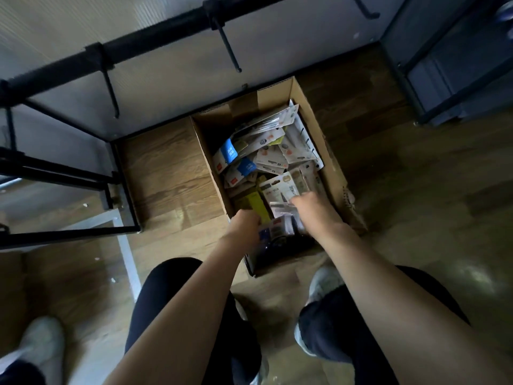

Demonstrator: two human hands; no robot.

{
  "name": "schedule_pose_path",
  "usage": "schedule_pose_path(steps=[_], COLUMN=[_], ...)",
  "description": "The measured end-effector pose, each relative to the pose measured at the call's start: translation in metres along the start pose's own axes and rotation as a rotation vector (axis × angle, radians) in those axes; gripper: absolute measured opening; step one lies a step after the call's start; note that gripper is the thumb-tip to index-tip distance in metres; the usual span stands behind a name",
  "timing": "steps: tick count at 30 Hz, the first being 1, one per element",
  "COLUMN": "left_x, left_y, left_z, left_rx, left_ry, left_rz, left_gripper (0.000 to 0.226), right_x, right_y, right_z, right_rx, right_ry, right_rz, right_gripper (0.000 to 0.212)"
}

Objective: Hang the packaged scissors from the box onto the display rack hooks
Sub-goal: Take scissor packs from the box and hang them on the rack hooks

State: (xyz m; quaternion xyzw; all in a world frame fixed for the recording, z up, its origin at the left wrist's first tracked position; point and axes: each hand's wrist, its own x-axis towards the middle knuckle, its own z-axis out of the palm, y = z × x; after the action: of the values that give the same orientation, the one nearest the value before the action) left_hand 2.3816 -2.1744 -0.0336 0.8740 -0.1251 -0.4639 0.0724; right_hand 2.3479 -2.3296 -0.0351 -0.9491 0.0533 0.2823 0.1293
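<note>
You have a single view, a wide-angle camera on your head that looks steeply down and a little forward, so your own forearms run up from the bottom edge to the open cardboard box on the wooden floor near the middle. The black display rack bar crosses the top close beneath the lens, its hooks pointing toward you, and the wide lens bends the edges. No second view shares this scene.
</note>
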Motion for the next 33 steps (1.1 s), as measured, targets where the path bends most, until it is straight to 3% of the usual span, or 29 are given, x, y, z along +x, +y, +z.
schedule_pose_path(steps=[8, 15, 19, 33], left_x=[-0.116, -0.238, -0.307, -0.499], left_y=[0.044, 0.075, 0.092, 0.168], left_z=[-0.093, -0.179, -0.217, -0.305], left_rx=[-0.242, -0.401, -0.431, -0.693], left_ry=[0.244, 0.475, 0.602, 1.322], left_rz=[-0.055, -0.109, -0.021, 0.376], left_gripper=[0.023, 0.017, 0.011, 0.007], right_x=[-0.081, -0.174, -0.22, -0.356], right_y=[-0.018, -0.053, -0.072, -0.092], right_z=[-0.124, -0.232, -0.295, -0.488], right_rx=[0.181, 0.222, 0.349, 0.447], right_ry=[0.031, 0.24, 0.278, 0.59], right_rz=[0.134, 0.085, 0.108, -0.249], right_gripper=[0.031, 0.036, 0.035, 0.04])
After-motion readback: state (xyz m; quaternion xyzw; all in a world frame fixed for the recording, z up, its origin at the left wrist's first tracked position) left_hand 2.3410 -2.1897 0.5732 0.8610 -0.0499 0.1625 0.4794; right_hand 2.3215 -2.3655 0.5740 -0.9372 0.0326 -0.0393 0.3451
